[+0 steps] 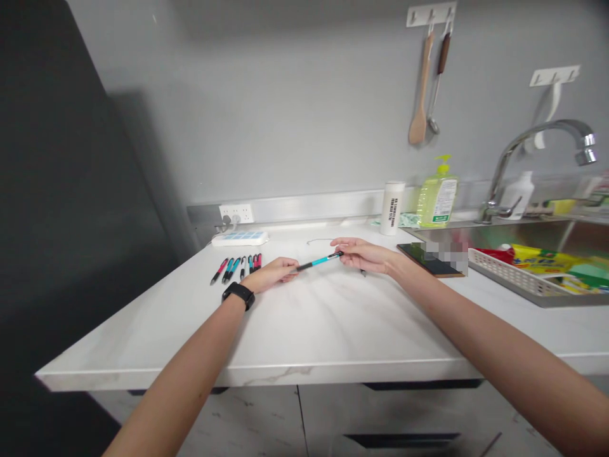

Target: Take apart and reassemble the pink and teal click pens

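Between my two hands a blue and black pen (320, 261) is held above the white countertop (304, 330), slanting up to the right. My left hand (273, 273), with a black watch on its wrist, pinches the black end. The other end, near the clip, is gripped by the fingers of my right hand (362, 255). Several pens (233, 269) in red, blue and black lie in a loose row left of my left hand. Below my right hand the dark tip of another object (363, 273) shows; the hand hides the rest.
A white power strip (240, 238) lies behind the pens. At the back right stand a white canister (392, 208) and a yellow-green soap bottle (436, 197). A dark flat board (423, 259) lies before the sink (566, 231), where a white basket (504, 273) holds colourful packets.
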`<state>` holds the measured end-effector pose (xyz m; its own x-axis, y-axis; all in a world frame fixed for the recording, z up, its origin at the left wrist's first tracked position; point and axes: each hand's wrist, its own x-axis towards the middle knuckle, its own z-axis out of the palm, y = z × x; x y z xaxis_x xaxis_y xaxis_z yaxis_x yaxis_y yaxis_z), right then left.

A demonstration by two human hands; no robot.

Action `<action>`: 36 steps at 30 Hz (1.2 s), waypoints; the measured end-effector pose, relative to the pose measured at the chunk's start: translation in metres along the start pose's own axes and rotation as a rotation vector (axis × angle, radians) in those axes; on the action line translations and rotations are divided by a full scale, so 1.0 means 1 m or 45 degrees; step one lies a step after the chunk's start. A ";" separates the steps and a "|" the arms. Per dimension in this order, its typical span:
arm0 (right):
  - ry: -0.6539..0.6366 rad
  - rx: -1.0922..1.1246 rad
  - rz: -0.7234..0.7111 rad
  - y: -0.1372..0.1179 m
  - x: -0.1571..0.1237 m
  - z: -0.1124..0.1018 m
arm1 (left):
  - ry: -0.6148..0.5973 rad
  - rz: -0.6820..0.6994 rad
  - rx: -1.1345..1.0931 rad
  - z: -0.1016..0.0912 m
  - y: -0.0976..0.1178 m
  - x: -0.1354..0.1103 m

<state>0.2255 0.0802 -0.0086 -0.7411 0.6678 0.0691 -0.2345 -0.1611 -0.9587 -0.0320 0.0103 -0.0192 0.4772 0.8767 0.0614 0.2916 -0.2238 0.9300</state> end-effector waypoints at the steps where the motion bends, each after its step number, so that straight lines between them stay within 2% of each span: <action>1: -0.016 0.003 0.005 0.000 0.000 0.001 | 0.000 -0.005 0.003 0.000 0.000 0.000; 12: -0.018 0.000 0.035 0.005 -0.002 0.001 | -0.021 -0.004 -0.037 -0.003 -0.003 0.006; 17: -0.086 -0.043 0.032 0.003 -0.004 0.003 | -0.028 0.017 -0.026 -0.003 -0.003 0.005; 21: -0.070 -0.056 0.009 0.001 -0.005 0.005 | -0.001 0.003 -0.009 -0.001 0.000 0.003; 25: -0.129 -0.106 -0.009 0.002 -0.004 0.005 | 0.030 -0.005 0.007 0.001 0.001 0.002; 30: -0.072 -0.126 0.016 0.003 -0.003 0.006 | 0.042 0.013 0.048 0.002 0.001 0.000; 36: -0.081 -0.124 0.069 0.002 -0.003 0.006 | 0.050 0.023 0.020 0.003 0.000 0.000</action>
<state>0.2239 0.0737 -0.0090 -0.7900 0.6123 0.0306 -0.1333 -0.1227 -0.9835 -0.0296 0.0088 -0.0201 0.4498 0.8883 0.0924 0.2963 -0.2460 0.9229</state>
